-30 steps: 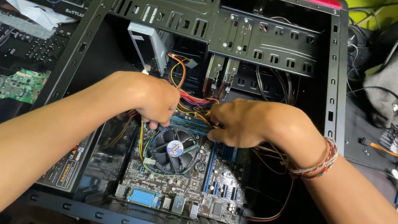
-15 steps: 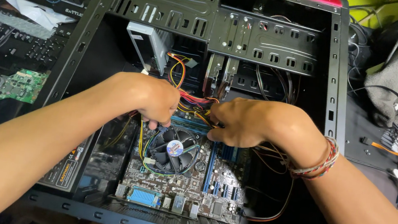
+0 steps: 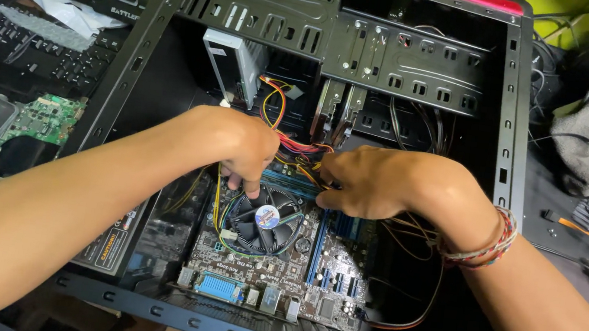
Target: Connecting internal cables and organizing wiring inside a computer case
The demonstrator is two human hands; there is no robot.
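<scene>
Red, yellow and black wires (image 3: 301,151) run in a loose bundle from the drive bays down to the top edge of the motherboard (image 3: 275,260), and both hands meet right there, inside the open black computer case (image 3: 504,161). Such wires are light and limp, bending wherever pushed, while the plug at their end is probably stiff plastic; a grip on the plug body looks safer than on the thin strands, which could pull out of it. The board beneath is rigid but fragile, studded with small parts.

Fingers of the left hand (image 3: 237,143) curl downward, the tips touching the board's edge just above the round cooler fan (image 3: 263,218); whether they pinch anything is hidden under the knuckles. Fingers of the right hand (image 3: 382,184) are drawn together into a loose fist around the wire ends, the tips pointing toward the left fingers, nearly touching them. A braided bracelet (image 3: 483,245) circles the right wrist.
</scene>
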